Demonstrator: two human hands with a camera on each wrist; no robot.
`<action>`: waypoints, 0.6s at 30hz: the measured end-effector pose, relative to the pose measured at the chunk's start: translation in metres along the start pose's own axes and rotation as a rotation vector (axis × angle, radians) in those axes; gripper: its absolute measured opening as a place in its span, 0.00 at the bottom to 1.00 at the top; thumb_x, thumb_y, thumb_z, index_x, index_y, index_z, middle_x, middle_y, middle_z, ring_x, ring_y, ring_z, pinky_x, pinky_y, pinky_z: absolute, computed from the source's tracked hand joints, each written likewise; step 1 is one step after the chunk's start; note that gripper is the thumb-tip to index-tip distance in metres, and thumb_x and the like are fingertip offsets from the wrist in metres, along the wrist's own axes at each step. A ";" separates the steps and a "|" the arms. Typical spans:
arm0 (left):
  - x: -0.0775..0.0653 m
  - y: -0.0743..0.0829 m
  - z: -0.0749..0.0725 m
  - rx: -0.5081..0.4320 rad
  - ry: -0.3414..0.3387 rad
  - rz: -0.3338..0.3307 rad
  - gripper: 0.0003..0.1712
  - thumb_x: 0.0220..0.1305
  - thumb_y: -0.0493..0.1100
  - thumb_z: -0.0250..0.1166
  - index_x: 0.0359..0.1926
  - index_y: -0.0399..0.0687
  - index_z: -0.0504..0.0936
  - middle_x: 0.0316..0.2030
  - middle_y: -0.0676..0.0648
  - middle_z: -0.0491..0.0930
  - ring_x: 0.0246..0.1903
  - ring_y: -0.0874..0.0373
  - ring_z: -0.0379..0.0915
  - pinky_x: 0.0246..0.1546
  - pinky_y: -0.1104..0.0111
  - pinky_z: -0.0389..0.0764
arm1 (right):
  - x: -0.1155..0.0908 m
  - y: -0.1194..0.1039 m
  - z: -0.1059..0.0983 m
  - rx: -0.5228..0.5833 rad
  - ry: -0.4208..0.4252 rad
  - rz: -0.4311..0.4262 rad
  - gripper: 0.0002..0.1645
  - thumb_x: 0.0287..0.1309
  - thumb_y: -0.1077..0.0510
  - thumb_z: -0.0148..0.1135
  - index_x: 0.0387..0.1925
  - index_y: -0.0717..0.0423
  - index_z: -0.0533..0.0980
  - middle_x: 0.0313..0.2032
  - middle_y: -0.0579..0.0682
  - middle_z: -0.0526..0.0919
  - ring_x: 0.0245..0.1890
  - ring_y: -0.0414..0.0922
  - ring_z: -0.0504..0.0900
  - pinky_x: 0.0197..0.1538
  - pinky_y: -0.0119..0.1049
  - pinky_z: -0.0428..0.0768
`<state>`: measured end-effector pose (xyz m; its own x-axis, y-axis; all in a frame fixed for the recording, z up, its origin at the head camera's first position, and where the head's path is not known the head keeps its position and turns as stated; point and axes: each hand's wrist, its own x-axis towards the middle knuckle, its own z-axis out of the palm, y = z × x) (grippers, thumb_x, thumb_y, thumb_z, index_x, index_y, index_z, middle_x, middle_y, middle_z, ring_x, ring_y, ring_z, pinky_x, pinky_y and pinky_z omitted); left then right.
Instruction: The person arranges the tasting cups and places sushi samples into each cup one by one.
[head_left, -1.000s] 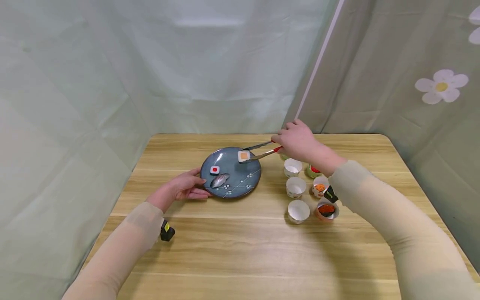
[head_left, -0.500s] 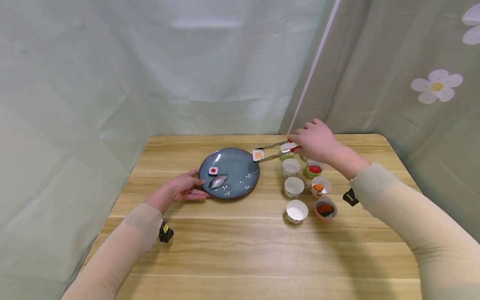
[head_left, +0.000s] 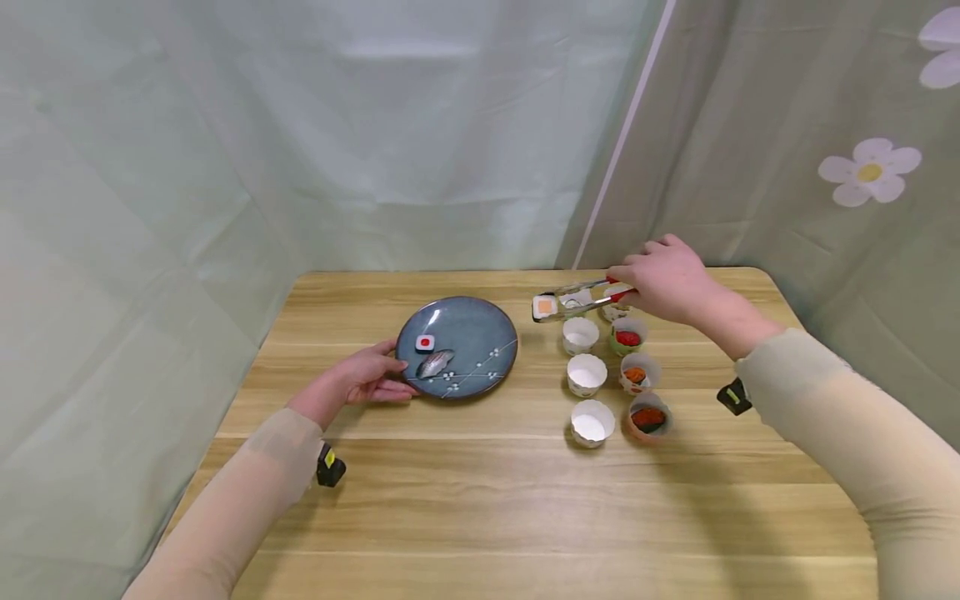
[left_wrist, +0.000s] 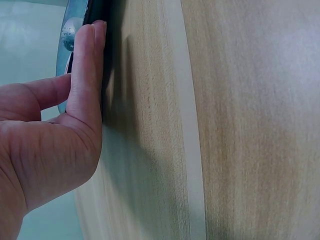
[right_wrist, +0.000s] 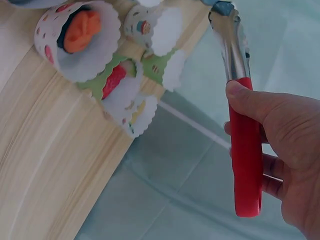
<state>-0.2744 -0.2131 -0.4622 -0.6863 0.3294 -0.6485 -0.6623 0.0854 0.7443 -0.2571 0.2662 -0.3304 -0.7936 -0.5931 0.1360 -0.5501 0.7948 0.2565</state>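
My right hand grips tongs with red handles and metal arms. Between the tong tips is a square white sushi roll with an orange centre and dark wrap, held above the table right of the plate, by the back paper cup. My left hand pinches the left rim of a round blue-grey plate, thumb on top and fingers underneath. On the plate lie a small white roll with a red centre and a silvery fish-topped sushi.
Two columns of scalloped paper cups stand right of the plate. White insides show in the left column's front cup. The right column holds red-topped, orange-topped and red-and-black pieces. A curtain hangs behind the wooden table.
My right hand has moved right with the tongs, carrying the orange-centred sushi roll off the plate to beside the back cups. My left hand stays on the plate rim.
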 end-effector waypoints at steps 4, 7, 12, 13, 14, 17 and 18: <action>-0.001 0.000 0.000 0.005 0.000 0.003 0.42 0.81 0.37 0.48 0.83 0.61 0.36 0.48 0.31 0.80 0.38 0.44 0.88 0.49 0.51 0.85 | -0.007 0.004 -0.001 -0.008 -0.019 0.013 0.23 0.55 0.51 0.78 0.52 0.52 0.84 0.46 0.52 0.88 0.38 0.58 0.79 0.46 0.54 0.73; -0.001 0.000 0.000 0.008 -0.003 0.006 0.42 0.81 0.37 0.48 0.83 0.61 0.35 0.47 0.32 0.81 0.39 0.44 0.88 0.49 0.51 0.85 | -0.012 0.008 -0.002 -0.014 -0.033 0.024 0.24 0.55 0.51 0.78 0.53 0.52 0.84 0.46 0.52 0.88 0.37 0.57 0.79 0.46 0.54 0.73; -0.001 -0.001 0.001 0.005 -0.001 0.006 0.42 0.81 0.37 0.48 0.83 0.61 0.35 0.47 0.32 0.81 0.38 0.44 0.88 0.49 0.51 0.85 | -0.021 0.014 -0.004 -0.002 -0.023 0.030 0.25 0.54 0.51 0.78 0.53 0.52 0.84 0.46 0.51 0.88 0.36 0.57 0.78 0.48 0.56 0.74; -0.002 -0.001 0.001 0.005 0.000 0.006 0.42 0.81 0.37 0.48 0.83 0.61 0.36 0.47 0.32 0.81 0.38 0.44 0.88 0.49 0.51 0.85 | -0.023 0.015 -0.005 0.002 -0.021 0.032 0.25 0.54 0.51 0.78 0.53 0.51 0.84 0.46 0.51 0.88 0.36 0.56 0.78 0.48 0.57 0.73; -0.001 -0.001 0.001 0.005 -0.002 0.007 0.42 0.81 0.37 0.48 0.83 0.61 0.36 0.46 0.32 0.81 0.38 0.44 0.88 0.49 0.51 0.85 | -0.025 0.016 -0.005 0.005 -0.019 0.032 0.24 0.54 0.51 0.78 0.53 0.51 0.84 0.46 0.51 0.88 0.36 0.56 0.78 0.48 0.57 0.73; -0.001 -0.001 0.001 0.006 -0.002 0.009 0.42 0.81 0.37 0.49 0.83 0.62 0.37 0.46 0.32 0.81 0.38 0.45 0.88 0.49 0.51 0.85 | -0.031 0.020 -0.005 0.009 -0.017 0.030 0.23 0.53 0.51 0.79 0.52 0.51 0.84 0.46 0.50 0.88 0.34 0.55 0.77 0.48 0.57 0.73; -0.001 -0.001 0.001 0.006 -0.004 0.010 0.42 0.81 0.37 0.49 0.83 0.61 0.36 0.45 0.32 0.81 0.38 0.45 0.88 0.49 0.51 0.85 | -0.033 0.021 -0.005 0.008 -0.018 0.028 0.23 0.54 0.51 0.79 0.51 0.50 0.84 0.46 0.50 0.88 0.34 0.55 0.77 0.48 0.57 0.73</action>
<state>-0.2727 -0.2123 -0.4626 -0.6916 0.3344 -0.6403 -0.6535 0.0879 0.7518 -0.2415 0.3018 -0.3247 -0.8134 -0.5680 0.1253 -0.5293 0.8121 0.2456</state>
